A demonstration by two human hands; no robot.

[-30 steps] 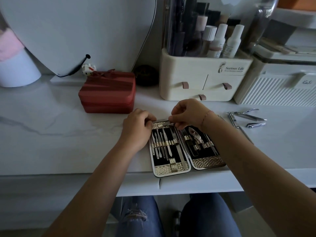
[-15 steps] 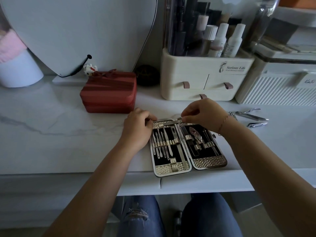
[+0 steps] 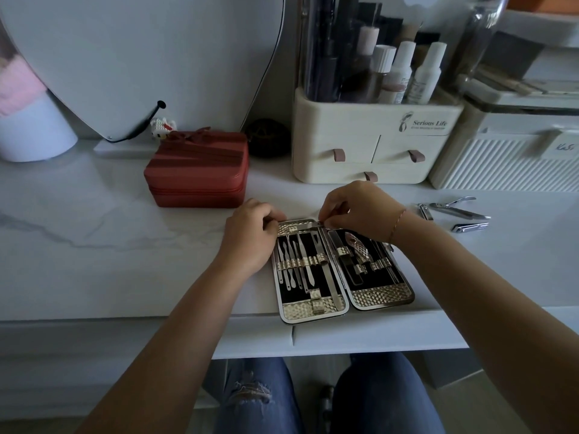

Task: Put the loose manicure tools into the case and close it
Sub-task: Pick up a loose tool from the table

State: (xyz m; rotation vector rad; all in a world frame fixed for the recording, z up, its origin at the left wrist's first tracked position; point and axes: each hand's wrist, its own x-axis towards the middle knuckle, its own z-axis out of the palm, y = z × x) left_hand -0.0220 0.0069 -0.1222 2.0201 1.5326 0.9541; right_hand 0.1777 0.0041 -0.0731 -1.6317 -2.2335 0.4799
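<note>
Open case [image 3: 314,314] on the table [image 3: 94,261].
The left hand [image 3: 250,238] grips its 10 o'clock corner; the right hand [image 3: 360,211] pinches a slim tool [image 3: 313,226] at 12 o'clock.

Manicure case [image 3: 380,298] open flat at the front edge of the worktop [image 3: 125,261], two hinged halves side by side, gold embossed trim, black lining, steel tools strapped lengthwise in both, slim steel tool [image 3: 308,226] crosswise at its far edge, loose nail clippers [image 3: 469,227] lying well apart to its right.

Just one camera, worn on the head, looking forward and down from close over the tabletop [image 3: 94,245], the case [image 3: 380,297] mid-frame, edges seemingly bowed by the lens.
</note>
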